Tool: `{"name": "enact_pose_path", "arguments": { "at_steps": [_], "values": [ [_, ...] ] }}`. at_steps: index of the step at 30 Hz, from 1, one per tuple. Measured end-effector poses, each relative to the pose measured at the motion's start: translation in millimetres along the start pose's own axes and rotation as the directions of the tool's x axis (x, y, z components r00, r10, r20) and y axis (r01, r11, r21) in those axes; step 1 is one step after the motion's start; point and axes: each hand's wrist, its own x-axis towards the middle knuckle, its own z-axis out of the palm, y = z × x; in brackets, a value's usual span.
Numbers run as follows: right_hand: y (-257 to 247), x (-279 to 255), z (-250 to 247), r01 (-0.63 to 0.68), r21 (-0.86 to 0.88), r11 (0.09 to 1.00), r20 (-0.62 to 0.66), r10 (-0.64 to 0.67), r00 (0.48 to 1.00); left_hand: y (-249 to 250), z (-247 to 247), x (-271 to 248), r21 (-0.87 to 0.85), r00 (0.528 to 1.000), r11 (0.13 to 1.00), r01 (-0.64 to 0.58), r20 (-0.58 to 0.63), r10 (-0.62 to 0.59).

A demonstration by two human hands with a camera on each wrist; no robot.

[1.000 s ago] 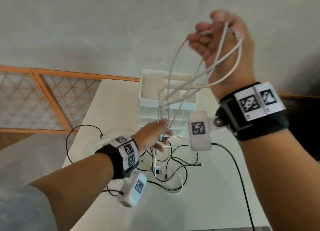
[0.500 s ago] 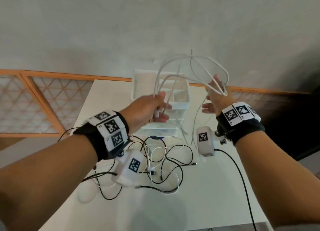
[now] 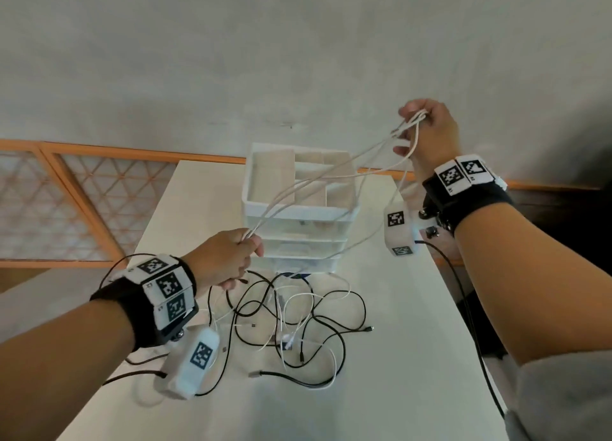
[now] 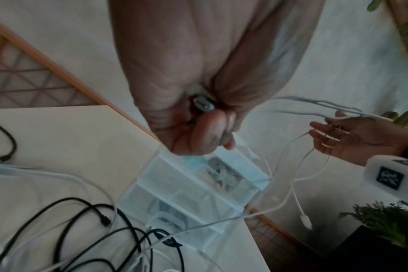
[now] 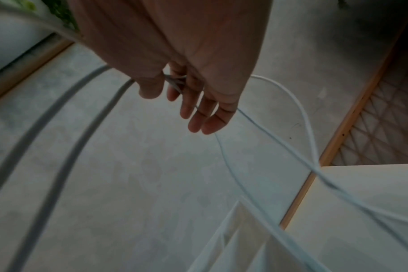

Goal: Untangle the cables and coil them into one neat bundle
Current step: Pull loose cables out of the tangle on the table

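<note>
A long white cable (image 3: 281,200) is strung in several strands between my two hands, above the table. My left hand (image 3: 246,246) is low and to the left and grips one end of the strands in a fist; a metal plug (image 4: 202,104) shows inside the fist. My right hand (image 3: 412,127) is raised at the right and pinches the looped strands between thumb and fingers (image 5: 193,110), which stay fairly straight. One free end with a plug (image 4: 306,221) hangs below it. A tangle of black and white cables (image 3: 298,324) lies on the table.
A white drawer organizer (image 3: 298,210) stands at the back of the white table (image 3: 397,374), under the stretched strands. A black lead (image 3: 470,308) runs from my right wrist down the table's right side. A wooden lattice panel (image 3: 49,208) is on the left.
My hands have drawn apart: the right went up and to the right, the left down and to the left. The loose loops of white cable are now pulled out into straighter strands.
</note>
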Motion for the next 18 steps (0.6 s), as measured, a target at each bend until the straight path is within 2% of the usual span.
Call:
{"name": "enact_pose_path", "arguments": {
  "at_steps": [5,8,10,12,14,16,18],
  "values": [
    [-26,12,7,0.059,0.165,0.984,0.095,-0.075,0.993,15,-5,-4,0.002,0.993,0.995,-0.102,0.056,0.102],
    [-31,19,4,0.019,0.235,0.972,0.149,-0.055,0.987,23,-4,-4,0.000,0.981,0.985,-0.174,0.081,0.174],
    [-23,20,2,-0.030,0.207,0.978,0.178,-0.008,0.984,20,-5,-1,-0.009,0.984,0.985,-0.172,0.047,0.172],
    [-7,17,-3,-0.045,0.049,0.998,0.178,0.035,0.983,10,-7,4,0.012,0.988,0.989,-0.147,-0.040,0.147],
    [19,14,-13,0.000,-0.270,0.963,0.119,0.034,0.992,0,-12,9,0.033,0.973,0.993,-0.113,-0.197,0.118],
    [53,14,-30,0.019,-0.596,0.803,0.069,0.028,0.997,-6,-19,14,-0.051,0.934,0.995,-0.090,-0.350,0.066],
    [92,15,-45,-0.013,-0.811,0.585,0.087,0.142,0.986,-9,-25,16,-0.173,0.897,0.982,-0.078,-0.441,-0.006]
  ]
}}
